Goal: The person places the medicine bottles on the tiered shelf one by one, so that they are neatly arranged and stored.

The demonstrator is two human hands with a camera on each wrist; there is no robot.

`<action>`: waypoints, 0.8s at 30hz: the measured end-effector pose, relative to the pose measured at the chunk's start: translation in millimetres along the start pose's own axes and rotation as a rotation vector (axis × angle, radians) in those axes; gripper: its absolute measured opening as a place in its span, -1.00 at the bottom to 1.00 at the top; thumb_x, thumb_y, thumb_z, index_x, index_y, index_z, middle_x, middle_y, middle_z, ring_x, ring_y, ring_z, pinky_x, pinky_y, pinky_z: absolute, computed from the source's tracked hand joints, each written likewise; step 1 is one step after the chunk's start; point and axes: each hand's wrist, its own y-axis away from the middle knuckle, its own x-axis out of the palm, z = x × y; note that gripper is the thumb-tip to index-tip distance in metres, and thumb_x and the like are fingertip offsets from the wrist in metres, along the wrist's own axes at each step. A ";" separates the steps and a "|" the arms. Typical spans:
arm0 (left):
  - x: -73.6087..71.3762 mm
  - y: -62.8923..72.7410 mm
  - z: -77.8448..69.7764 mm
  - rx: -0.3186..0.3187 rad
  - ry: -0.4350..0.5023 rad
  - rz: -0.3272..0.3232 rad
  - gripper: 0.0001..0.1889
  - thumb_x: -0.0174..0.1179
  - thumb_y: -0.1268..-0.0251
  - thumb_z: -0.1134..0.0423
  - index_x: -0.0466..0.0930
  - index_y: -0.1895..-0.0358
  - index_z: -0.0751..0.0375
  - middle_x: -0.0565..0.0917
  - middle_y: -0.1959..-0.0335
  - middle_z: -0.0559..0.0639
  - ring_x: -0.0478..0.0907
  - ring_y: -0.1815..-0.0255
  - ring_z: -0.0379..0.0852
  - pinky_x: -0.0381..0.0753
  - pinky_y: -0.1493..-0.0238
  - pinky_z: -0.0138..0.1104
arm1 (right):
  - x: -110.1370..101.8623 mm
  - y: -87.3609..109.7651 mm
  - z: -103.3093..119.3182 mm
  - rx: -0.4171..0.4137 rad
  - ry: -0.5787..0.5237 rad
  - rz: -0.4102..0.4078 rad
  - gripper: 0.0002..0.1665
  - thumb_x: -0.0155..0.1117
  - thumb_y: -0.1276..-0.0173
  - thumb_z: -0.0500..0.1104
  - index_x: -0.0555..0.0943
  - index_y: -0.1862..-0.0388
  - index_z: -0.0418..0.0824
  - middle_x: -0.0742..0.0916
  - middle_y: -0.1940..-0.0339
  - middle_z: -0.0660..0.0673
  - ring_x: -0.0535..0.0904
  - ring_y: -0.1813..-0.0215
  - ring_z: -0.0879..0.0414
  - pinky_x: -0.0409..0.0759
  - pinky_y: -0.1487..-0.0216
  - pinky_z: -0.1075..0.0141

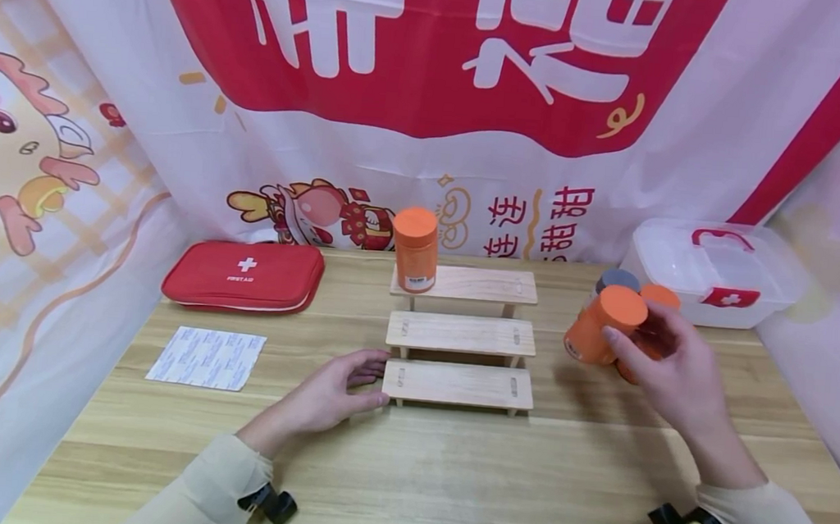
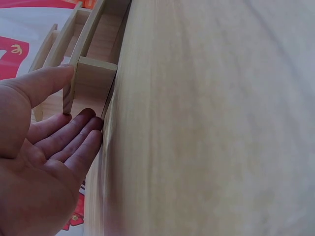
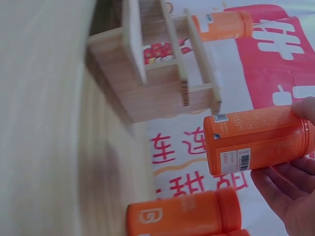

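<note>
My right hand (image 1: 671, 368) grips an orange bottle (image 1: 596, 324) by its upper part, thumb on one side and fingers on the other. It hangs tilted above the table; its labelled body (image 3: 258, 140) shows in the right wrist view. Behind it stand another orange bottle (image 1: 660, 296) and a grey-lidded bottle (image 1: 618, 279), both partly hidden. My left hand (image 1: 339, 391) holds the left end of the lowest step of a three-step wooden rack (image 1: 458, 384), thumb at the front edge, index finger at the back. One orange bottle (image 1: 416, 252) stands upright on the top step's left end.
On the table's left lie a red first-aid pouch (image 1: 244, 275) and a printed white packet sheet (image 1: 207, 358). A clear first-aid box (image 1: 715, 273) with a red handle stands at the back right. Printed cloth (image 1: 369, 151) hangs behind the table.
</note>
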 end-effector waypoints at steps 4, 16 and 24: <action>-0.3 -0.2 0.8 0.000 -0.003 -0.001 -0.31 0.41 -0.49 0.17 0.40 -0.57 0.29 0.57 -0.49 0.32 0.54 -0.50 0.33 0.52 -0.57 0.17 | 3.9 -9.4 8.4 0.002 -0.047 -0.039 -0.34 0.51 -0.48 -0.05 0.57 -0.47 -0.23 0.70 -0.22 -0.07 0.59 -0.07 0.44 0.56 -0.08 0.79; 0.5 -1.0 2.6 -0.023 0.007 -0.001 -0.30 0.42 -0.48 0.18 0.39 -0.59 0.24 0.58 -0.50 0.23 0.54 -0.52 0.26 0.51 -0.60 0.12 | 12.0 -33.2 37.2 0.047 -0.099 -0.039 -0.24 0.46 -0.52 0.09 0.48 -0.59 -0.08 0.68 -0.39 -0.13 0.55 -0.21 0.23 0.56 -0.12 0.72; 0.3 -0.9 2.8 -0.021 -0.007 -0.011 -0.30 0.42 -0.48 0.17 0.40 -0.59 0.24 0.59 -0.49 0.24 0.55 -0.51 0.27 0.52 -0.58 0.13 | 24.1 -47.9 50.4 -0.003 -0.109 -0.033 -0.24 0.47 -0.50 0.12 0.50 -0.58 -0.07 0.70 -0.38 -0.13 0.58 -0.21 0.26 0.59 -0.18 0.66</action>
